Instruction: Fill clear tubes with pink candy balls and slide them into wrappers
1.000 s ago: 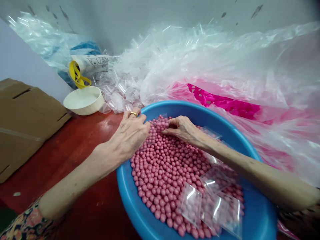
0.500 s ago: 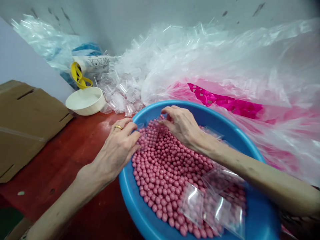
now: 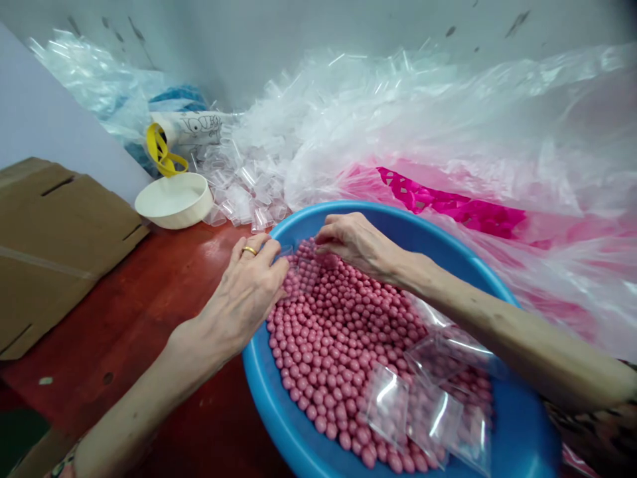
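- Fingers curled and pinching: the left hand [image 3: 243, 292] and right hand [image 3: 355, 242] had their tips closed on a thin, small clear plastic bag [image 3: 304, 269], right over the beads!
- That bag was inside the wide, glossy blue plastic basin [image 3: 271, 392], resting on smooth, round pink beads [image 3: 338, 345].
- Filled clear bags [image 3: 385, 405] lay on the heap toward the near right, their shine hiding the count of beads inside.
- The right forearm [image 3: 497, 332] stretched across the basin, covering part of its far side; the frame's bottom edge cut the basin off.
- The left wrist was bent, a gold ring [image 3: 249, 251] on one finger.
- Behind: crinkly loose clear bags [image 3: 239, 199], beside a white bowl [image 3: 174, 200] on a red tabletop [image 3: 124, 318].
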Available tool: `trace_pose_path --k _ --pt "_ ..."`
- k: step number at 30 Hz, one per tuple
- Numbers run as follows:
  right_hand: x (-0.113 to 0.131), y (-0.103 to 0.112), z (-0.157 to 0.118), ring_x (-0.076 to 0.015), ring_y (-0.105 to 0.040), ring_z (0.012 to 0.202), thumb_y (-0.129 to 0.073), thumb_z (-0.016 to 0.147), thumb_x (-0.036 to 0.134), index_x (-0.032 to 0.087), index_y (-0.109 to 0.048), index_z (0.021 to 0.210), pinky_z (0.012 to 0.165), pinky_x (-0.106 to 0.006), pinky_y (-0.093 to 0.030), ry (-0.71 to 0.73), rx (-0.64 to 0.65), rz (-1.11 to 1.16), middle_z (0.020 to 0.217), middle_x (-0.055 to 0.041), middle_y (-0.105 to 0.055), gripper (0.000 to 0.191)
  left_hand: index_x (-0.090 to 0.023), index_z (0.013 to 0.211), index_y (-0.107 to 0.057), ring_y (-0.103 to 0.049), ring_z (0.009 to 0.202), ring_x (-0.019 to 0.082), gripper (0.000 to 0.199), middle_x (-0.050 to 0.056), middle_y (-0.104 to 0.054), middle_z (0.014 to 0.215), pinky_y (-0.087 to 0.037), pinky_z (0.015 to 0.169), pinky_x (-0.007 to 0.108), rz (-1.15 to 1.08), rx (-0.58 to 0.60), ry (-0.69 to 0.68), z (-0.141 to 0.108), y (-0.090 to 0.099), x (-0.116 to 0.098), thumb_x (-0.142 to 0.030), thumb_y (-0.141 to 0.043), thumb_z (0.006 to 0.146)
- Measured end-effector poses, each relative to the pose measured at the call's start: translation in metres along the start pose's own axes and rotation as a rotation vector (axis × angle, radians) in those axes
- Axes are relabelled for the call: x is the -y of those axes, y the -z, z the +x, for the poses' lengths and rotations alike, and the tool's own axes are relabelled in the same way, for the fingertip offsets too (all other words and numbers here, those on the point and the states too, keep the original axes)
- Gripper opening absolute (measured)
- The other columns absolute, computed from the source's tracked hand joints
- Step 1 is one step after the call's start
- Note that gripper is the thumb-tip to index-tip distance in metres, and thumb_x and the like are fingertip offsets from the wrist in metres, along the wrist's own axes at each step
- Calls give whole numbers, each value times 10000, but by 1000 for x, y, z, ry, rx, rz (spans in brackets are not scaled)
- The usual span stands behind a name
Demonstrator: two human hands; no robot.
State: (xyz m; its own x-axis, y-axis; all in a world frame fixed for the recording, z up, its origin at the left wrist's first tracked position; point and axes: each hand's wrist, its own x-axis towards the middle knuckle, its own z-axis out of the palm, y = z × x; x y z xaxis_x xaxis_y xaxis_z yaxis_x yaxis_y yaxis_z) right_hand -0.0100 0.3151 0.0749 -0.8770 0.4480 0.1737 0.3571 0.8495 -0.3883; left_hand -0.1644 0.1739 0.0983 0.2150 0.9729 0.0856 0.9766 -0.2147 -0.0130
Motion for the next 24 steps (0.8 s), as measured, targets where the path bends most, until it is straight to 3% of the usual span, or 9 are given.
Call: trace_pose_path --k 5,9,13,18,24 --pt "-4 9 14 -128 -563 617 -649 775 173 141 -723 743 582 -222 -385 41 118 78 685 -9 -657 87 -66 865 -642 -504 1147 382 109 203 -624 1068 -381 976 576 3 -10 -13 -2 -3 0 -140 -593 802" --pt "-2 8 6 -186 -548 766 -664 795 292 98 -706 925 700 -283 -393 34 8 42 872 -91 -645 238 -62 819 -623 -525 1141 375 95 211 -646 1032 -425 957 546 -29 -109 -78 -7 -9 5 -123 -551 826" --pt "8 -7 4 -233 -452 933 -591 849 323 60 -641 1060 861 -354 -314 71 -87 18 993 -146 -579 340 -70 779 -608 -552 1109 384 119 230 -648 1023 -464 912 548 -36 -174 -111 -9 -11 6 -127 -523 840" --pt "16 -26 15 -235 -425 910 -652 794 316 142 -664 894 804 -347 -311 79 -71 72 930 -91 -581 201 -105 780 -587 -540 1117 363 141 218 -615 1088 -478 899 536 -50 -194 -98 -11 -11 6 -150 -482 864" --pt "18 -18 16 -214 -470 854 -657 789 360 124 -669 754 753 -305 -357 -28 -130 186 816 -67 -623 239 -123 789 -588 -403 1215 373 87 201 -509 1169 -414 976 537 -37 -208 -15 -14 -9 5 -186 -546 832"
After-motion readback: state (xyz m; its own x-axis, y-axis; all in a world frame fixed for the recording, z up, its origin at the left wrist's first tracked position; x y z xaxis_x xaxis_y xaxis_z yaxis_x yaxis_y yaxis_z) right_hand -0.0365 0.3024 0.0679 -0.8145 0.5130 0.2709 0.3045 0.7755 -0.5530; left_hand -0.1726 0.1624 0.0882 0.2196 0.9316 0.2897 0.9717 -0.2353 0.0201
